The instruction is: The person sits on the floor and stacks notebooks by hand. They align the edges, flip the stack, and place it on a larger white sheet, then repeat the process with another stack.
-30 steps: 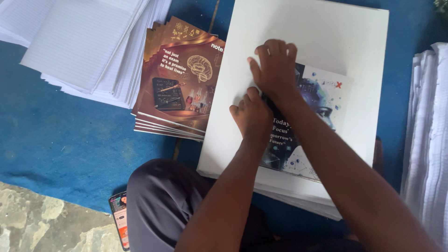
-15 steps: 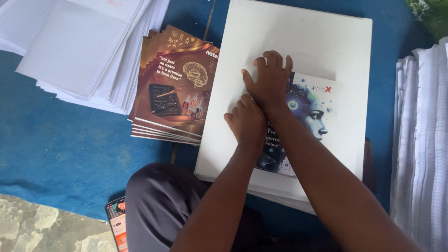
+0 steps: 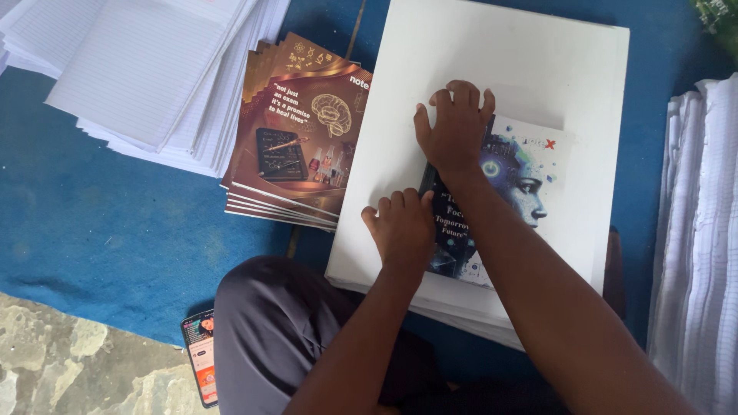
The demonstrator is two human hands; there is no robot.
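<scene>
At the far left, loose ruled white sheets (image 3: 146,73) are fanned across the blue mat (image 3: 100,230), running off the top left corner of the view. Below them the mat ends and bare stone floor (image 3: 77,365) shows, with a phone (image 3: 201,355) lying across that edge beside the person's knee (image 3: 284,323). Just right of the sheets sits a stack of brown notebook covers (image 3: 296,138), its right edge close to the white paper stack (image 3: 538,54) with only a thin gap of mat between them.

On the white paper stack lies a printed cover with a blue face (image 3: 515,180), set toward the stack's right edge and near its front edge. The left hand (image 3: 401,224) is loosely curled, knuckles up, pressing the cover's left edge down. The right hand (image 3: 455,127) lies flat with fingers spread, pressing the cover's upper left corner. Much of the white stack above and to the left of the cover is bare.

At the right edge, another pile of white ruled sheets (image 3: 703,230) stands apart from the stack across a strip of mat.
</scene>
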